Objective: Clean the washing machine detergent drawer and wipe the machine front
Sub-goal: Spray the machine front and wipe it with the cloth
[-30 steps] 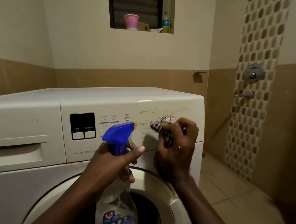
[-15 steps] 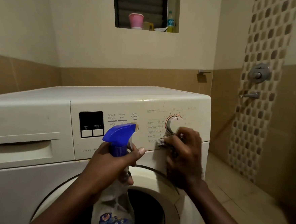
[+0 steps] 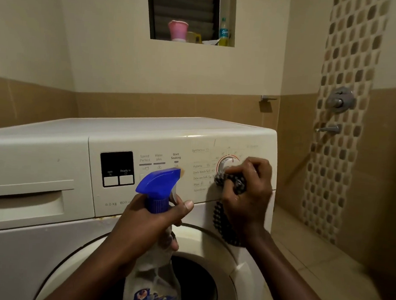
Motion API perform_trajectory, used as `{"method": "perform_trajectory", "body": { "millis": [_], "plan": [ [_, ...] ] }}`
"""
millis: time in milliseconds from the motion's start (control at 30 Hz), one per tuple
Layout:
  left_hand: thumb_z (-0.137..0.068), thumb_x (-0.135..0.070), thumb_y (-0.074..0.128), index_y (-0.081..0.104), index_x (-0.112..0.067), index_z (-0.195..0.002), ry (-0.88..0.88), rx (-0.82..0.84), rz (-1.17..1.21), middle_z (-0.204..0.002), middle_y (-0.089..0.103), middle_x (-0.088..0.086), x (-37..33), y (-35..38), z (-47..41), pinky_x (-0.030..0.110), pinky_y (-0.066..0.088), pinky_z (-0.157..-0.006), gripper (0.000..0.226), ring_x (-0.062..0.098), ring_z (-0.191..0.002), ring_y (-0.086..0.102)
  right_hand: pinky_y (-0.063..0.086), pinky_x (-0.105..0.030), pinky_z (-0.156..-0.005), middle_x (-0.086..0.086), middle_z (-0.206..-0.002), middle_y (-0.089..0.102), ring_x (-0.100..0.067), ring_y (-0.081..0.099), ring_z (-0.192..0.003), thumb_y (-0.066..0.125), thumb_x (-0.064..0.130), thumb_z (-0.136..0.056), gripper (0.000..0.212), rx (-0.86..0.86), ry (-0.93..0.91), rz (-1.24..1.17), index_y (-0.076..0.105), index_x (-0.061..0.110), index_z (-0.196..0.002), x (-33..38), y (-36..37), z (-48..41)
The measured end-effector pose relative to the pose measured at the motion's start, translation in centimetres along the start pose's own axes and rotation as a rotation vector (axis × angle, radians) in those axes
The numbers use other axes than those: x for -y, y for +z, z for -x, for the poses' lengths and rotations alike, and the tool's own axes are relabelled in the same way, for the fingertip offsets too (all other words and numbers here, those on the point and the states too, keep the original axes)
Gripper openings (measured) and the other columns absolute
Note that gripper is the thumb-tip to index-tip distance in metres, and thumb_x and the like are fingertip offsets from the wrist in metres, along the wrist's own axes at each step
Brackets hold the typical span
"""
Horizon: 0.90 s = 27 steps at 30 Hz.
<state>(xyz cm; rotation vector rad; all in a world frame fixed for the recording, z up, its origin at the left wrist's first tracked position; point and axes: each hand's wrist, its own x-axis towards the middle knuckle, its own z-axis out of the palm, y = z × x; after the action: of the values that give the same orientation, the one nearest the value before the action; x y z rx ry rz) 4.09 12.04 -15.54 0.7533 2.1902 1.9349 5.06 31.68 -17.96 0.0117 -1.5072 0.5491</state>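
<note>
Head view, the only one we have. Landmark: the program dial [image 3: 225, 163] on the washing machine [image 3: 27, 266].

- Right hand [image 3: 247, 195]: just right of and below the dial, fingers curled round a bunched checked cloth [image 3: 231, 183]. The wad is pressed on the panel, touching the dial's lower edge. A loose tail hangs below the dial toward the door rim [image 3: 209, 237].
- Left hand [image 3: 149, 223]: left of and below the dial, wrapped round the neck of the spray bottle [image 3: 157, 184], thumb sticking out. The blue nozzle points toward the dial. We cannot tell if a finger is on the trigger.
- Detergent drawer [image 3: 25, 198]: well left of the dial, closed flush.

Our read:
- Front wiping is in hand; the drawer is not yet opened.
- The cloth is soft and limp. Keep it bunched so it can work round the knob; the tail may snag.
- The dial probably turns, so use light pressure.
- The bottle is light plastic and may be slick; the neck grip is right.
- The drawer is stiff plastic. Take it by the recessed handle and pull straight out.
</note>
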Motion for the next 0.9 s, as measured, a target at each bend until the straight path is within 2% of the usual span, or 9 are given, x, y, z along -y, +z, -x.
{"method": "perform_trajectory", "body": {
  "millis": [100,267,367,467,567,633,700,800,900],
  "plan": [
    [-0.074,-0.031,0.079,0.065,-0.004,-0.096,0.009,0.002,-0.025,-0.069,0.069,0.019,0.1,-0.1,0.0,0.048,0.060,-0.063,0.037,0.033,-0.053,0.064,0.046,-0.019,-0.078,-0.001,-0.097,0.048,-0.015,0.046,-0.098,0.064,0.009,-0.072,0.009,0.057,-0.089,0.038,0.060,0.008,-0.079,0.5,1.2,-1.9],
    [-0.062,-0.042,0.076,0.066,-0.007,-0.095,-0.010,-0.012,-0.043,-0.072,0.072,0.017,0.2,-0.6,0.3,0.042,0.061,-0.062,0.049,0.030,-0.053,0.067,0.035,-0.010,-0.081,-0.003,-0.096,0.048,-0.017,0.043,-0.096,0.062,0.003,-0.074,0.008,-0.002,-0.047,0.094,0.061,0.003,-0.082,-1.1,0.5,-2.4],
    [-0.061,-0.042,0.075,0.066,-0.008,-0.095,-0.020,-0.013,-0.045,-0.074,0.072,0.017,0.4,-1.0,0.5,0.035,0.060,-0.057,0.049,0.030,-0.053,0.067,0.040,-0.024,-0.079,-0.009,-0.099,0.049,-0.024,0.045,-0.096,0.055,0.005,-0.074,0.011,0.081,-0.143,0.110,0.059,0.001,-0.084,-2.1,-0.4,0.1],
    [-0.063,-0.037,0.077,0.066,-0.004,-0.095,-0.027,0.003,-0.014,-0.076,0.069,0.024,0.5,-0.7,0.7,0.039,0.060,-0.057,0.047,0.033,-0.053,0.065,0.040,-0.023,-0.079,-0.002,-0.103,0.044,-0.022,0.043,-0.098,0.049,0.005,-0.070,0.016,0.192,-0.171,0.088,0.056,0.005,-0.085,-2.7,-1.0,2.5],
    [-0.062,-0.037,0.078,0.066,-0.004,-0.096,-0.021,0.017,-0.011,-0.076,0.068,0.026,0.5,-0.5,0.9,0.042,0.060,-0.060,0.048,0.034,-0.054,0.064,0.041,-0.018,-0.082,0.005,-0.099,0.044,-0.016,0.044,-0.096,0.048,0.006,-0.072,0.013,0.159,-0.006,0.062,0.059,0.005,-0.080,-3.5,-1.2,3.2],
    [-0.063,-0.038,0.078,0.066,-0.005,-0.097,-0.020,0.023,-0.016,-0.074,0.068,0.025,0.4,-0.8,1.0,0.044,0.060,-0.063,0.049,0.034,-0.055,0.064,0.045,-0.024,-0.080,0.005,-0.094,0.045,-0.018,0.049,-0.092,0.052,0.001,-0.074,0.011,0.027,0.181,0.027,0.059,0.008,-0.078,-3.9,-1.4,2.5],
    [-0.063,-0.039,0.077,0.065,-0.005,-0.098,-0.029,0.027,-0.038,-0.070,0.069,0.023,0.3,-1.0,1.1,0.044,0.060,-0.064,0.051,0.035,-0.055,0.065,0.045,-0.026,-0.077,0.005,-0.089,0.046,-0.020,0.052,-0.088,0.054,-0.002,-0.075,0.013,-0.038,0.270,0.039,0.058,0.010,-0.077,-4.3,-1.7,1.1],
    [-0.063,-0.040,0.077,0.065,-0.005,-0.099,-0.022,0.027,-0.043,-0.075,0.069,0.025,0.1,-0.9,1.4,0.042,0.060,-0.063,0.051,0.034,-0.055,0.066,0.046,-0.032,-0.075,0.003,-0.086,0.049,-0.016,0.050,-0.085,0.057,-0.004,-0.076,0.017,-0.028,0.280,0.069,0.058,0.013,-0.076,-3.9,-1.8,-2.2],
    [-0.064,-0.039,0.077,0.065,-0.004,-0.097,0.004,0.026,-0.045,-0.078,0.070,0.024,-0.1,-1.0,1.4,0.038,0.060,-0.060,0.049,0.033,-0.055,0.066,0.044,-0.026,-0.073,0.005,-0.086,0.051,-0.014,0.049,-0.086,0.058,-0.002,-0.074,0.017,0.166,0.129,0.036,0.060,0.015,-0.074,-2.0,-1.2,-6.0]
  ]
}}
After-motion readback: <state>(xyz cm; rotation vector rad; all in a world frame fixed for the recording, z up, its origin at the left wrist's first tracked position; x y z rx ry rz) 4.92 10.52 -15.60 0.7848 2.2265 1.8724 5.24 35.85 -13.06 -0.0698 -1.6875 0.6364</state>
